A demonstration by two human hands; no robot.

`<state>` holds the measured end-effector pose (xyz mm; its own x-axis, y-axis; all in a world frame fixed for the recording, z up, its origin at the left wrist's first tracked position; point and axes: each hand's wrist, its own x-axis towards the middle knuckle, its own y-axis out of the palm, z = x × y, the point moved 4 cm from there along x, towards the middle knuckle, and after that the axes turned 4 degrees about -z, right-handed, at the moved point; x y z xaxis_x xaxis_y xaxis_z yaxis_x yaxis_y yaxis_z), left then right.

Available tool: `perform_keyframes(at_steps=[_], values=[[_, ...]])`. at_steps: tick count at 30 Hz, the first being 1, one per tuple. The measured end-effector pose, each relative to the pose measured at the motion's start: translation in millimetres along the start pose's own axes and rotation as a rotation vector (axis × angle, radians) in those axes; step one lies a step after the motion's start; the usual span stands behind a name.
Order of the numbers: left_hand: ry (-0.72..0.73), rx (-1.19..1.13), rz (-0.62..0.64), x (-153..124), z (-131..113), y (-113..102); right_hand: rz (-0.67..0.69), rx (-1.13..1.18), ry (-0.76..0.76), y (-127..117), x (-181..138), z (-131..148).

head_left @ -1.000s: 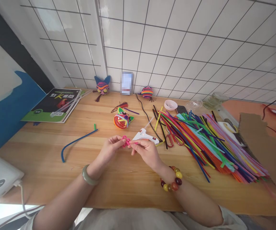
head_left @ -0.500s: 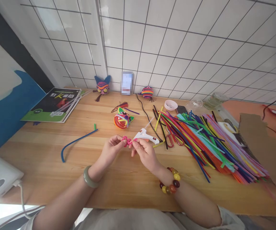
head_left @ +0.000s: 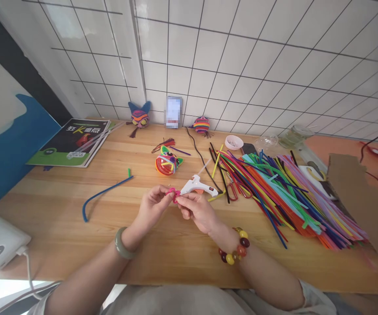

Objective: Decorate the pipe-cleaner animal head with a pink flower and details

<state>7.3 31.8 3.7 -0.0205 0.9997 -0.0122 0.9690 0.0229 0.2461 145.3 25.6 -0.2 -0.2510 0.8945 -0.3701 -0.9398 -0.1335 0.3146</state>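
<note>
Between my two hands is a small pink pipe cleaner (head_left: 174, 194) bent into loops. My left hand (head_left: 156, 205) pinches its left side between thumb and fingers. From the right, my right hand (head_left: 197, 211) grips the same piece, its other fingers curled beneath. Just beyond my right hand a white hot glue gun (head_left: 198, 186) lies on the table, its nozzle pointing at the pink loops. Behind the hands sits a colorful round ornament (head_left: 166, 164) with green ears. A blue pipe cleaner (head_left: 105, 191) with a bent end lies to the left.
Many colored pipe cleaners (head_left: 287, 201) are heaped at the right, beside red-handled scissors (head_left: 236, 188). A pink bowl (head_left: 234, 142), a phone (head_left: 173, 113) and two finished ornaments stand along the wall. Books (head_left: 71, 142) lie back left, a white device (head_left: 1, 245) front left, cardboard (head_left: 355, 201) far right.
My right hand has turned and shifted slightly left and down on the pink pipe cleaner, bringing its fingers closer to my left hand. The loops look more bunched together.
</note>
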Motion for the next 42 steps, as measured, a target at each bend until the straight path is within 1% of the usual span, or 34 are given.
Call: perform_keyframes(at_steps=[6, 12, 17, 19, 24, 28, 31, 34, 36, 38, 40, 42], values=[[0.017, -0.008, 0.006, -0.2, 0.0, 0.7, 0.036, 0.087, 0.077, 0.8, -1.2, 1.1], [0.048, 0.041, 0.012, -0.6, 3.2, -1.1, 0.079, 0.153, 0.149, -0.1, -0.3, -0.9], [0.08, 0.073, 0.004, -1.6, 3.1, -2.4, 0.11, 0.162, 0.199, 0.8, -0.3, -3.5], [0.093, 0.081, 0.004, -1.5, 2.6, -2.3, 0.114, 0.15, 0.177, 1.8, -0.9, -2.1], [0.098, 0.064, 0.026, -0.2, 2.3, -1.7, 0.078, 0.047, 0.047, 2.3, -2.7, 5.6], [0.125, 0.079, 0.031, -0.5, -1.9, -2.7, 0.049, 0.048, 0.037, 0.8, -2.9, 7.0], [0.139, 0.09, 0.055, -1.0, -4.8, -2.7, 0.067, 0.047, 0.022, -0.1, -2.4, 6.6], [0.136, 0.088, 0.068, -0.9, -6.2, -2.3, 0.065, -0.04, -0.075, -2.9, -0.8, 7.5], [0.108, 0.058, 0.071, -0.2, -6.1, -1.7, 0.022, -0.138, -0.164, -6.8, 0.8, 9.5], [0.059, 0.005, 0.09, 0.6, -5.0, -0.3, -0.008, -0.184, -0.207, -10.5, 2.4, 11.3], [-0.001, -0.045, 0.132, 1.1, -2.9, 1.5, 0.03, -0.149, -0.165, -11.3, 3.7, 11.4], [-0.054, -0.088, 0.178, 1.2, -0.4, 2.7, 0.137, -0.09, -0.067, -8.6, 3.6, 10.2]])
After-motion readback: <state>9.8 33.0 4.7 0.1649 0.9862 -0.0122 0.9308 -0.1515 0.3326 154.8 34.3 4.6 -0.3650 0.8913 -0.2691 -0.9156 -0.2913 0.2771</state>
